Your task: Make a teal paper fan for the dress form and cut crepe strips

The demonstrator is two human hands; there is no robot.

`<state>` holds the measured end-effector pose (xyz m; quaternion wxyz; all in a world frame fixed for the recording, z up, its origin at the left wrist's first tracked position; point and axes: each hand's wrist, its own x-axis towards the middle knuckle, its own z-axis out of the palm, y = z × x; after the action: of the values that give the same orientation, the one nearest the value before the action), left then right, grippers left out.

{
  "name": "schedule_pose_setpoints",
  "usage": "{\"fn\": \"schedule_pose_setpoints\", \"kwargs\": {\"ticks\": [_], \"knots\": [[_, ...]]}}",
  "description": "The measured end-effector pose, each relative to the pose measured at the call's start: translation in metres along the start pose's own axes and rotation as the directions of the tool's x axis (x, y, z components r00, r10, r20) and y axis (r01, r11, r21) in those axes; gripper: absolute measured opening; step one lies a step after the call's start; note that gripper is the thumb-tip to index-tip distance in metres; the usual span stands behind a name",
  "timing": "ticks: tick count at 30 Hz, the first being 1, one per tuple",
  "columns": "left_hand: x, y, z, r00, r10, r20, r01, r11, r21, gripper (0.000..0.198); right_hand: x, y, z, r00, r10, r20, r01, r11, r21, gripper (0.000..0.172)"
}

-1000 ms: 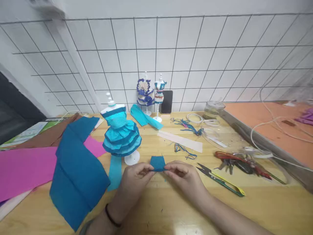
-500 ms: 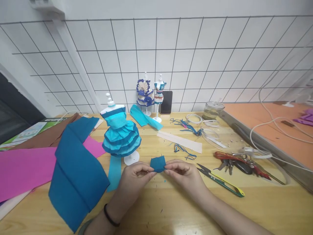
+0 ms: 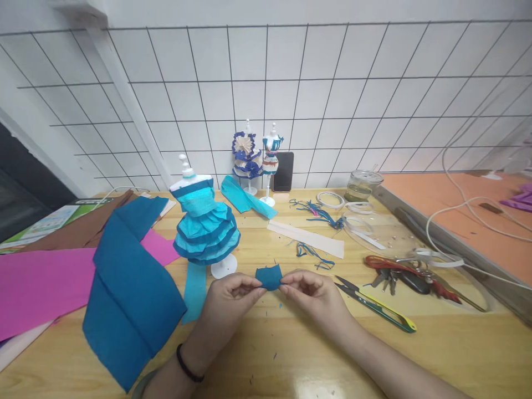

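Observation:
Between my two hands is a small piece of dark teal crepe paper (image 3: pixel 268 277), held just above the wooden table. My left hand (image 3: pixel 233 299) pinches its left lower corner between thumb and forefinger. At the right lower corner, my right hand (image 3: pixel 312 292) grips it the same way. Behind my left hand stands a miniature dress form (image 3: pixel 205 221) wearing a tiered turquoise paper dress with dark teal edging. A large folded sheet of dark teal crepe paper (image 3: pixel 133 282) lies to the left. Thread snips (image 3: pixel 376 305) with yellow and green handles rest right of my right hand.
Two smaller dress forms (image 3: pixel 248 158) and a phone (image 3: pixel 283 172) stand by the tiled wall. Pink paper (image 3: pixel 45 288) covers the left side. Paper scraps (image 3: pixel 313 255), a pale strip (image 3: pixel 305 238), keys (image 3: pixel 390 280), tape rolls and a glass jar (image 3: pixel 361 185) lie toward the right.
The view has shifted very slightly. Both hands keep the same pinch on the small paper piece, with no clear movement.

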<state>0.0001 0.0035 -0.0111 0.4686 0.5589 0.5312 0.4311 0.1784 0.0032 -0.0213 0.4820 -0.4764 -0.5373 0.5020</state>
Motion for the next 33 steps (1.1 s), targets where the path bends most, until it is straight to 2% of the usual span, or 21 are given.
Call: {"fn": "schedule_pose_setpoints", "kwargs": {"ticks": [8, 14, 16, 23, 33], "knots": [[0.0017, 0.0009, 0.0013, 1.0, 0.014, 0.027, -0.012, 0.996, -0.092, 0.027, -0.0003, 0.0015, 0.0004, 1.0, -0.002, 0.011, 0.002, 1.0, -0.014, 0.027], [-0.0008, 0.0035, 0.0066, 0.985, -0.071, 0.159, 0.115, 0.95, -0.289, 0.08, -0.0039, 0.0021, 0.003, 0.999, -0.003, 0.048, 0.004, 1.0, -0.019, 0.028], [-0.0015, 0.0057, 0.0072, 0.978, -0.089, 0.188, 0.147, 0.936, -0.319, 0.087, -0.0052, 0.0016, 0.0046, 0.998, -0.002, 0.065, 0.003, 1.0, -0.021, 0.029], [-0.0017, 0.0078, 0.0052, 0.984, -0.085, 0.157, 0.125, 0.955, -0.268, 0.08, -0.0058, 0.0002, 0.0054, 0.997, -0.014, 0.082, 0.015, 1.0, -0.014, 0.029], [-0.0026, 0.0033, 0.0088, 0.983, -0.067, 0.169, 0.1, 0.976, -0.192, 0.077, -0.0085, -0.002, 0.008, 0.992, 0.008, 0.129, -0.014, 0.999, 0.041, 0.027]]}}
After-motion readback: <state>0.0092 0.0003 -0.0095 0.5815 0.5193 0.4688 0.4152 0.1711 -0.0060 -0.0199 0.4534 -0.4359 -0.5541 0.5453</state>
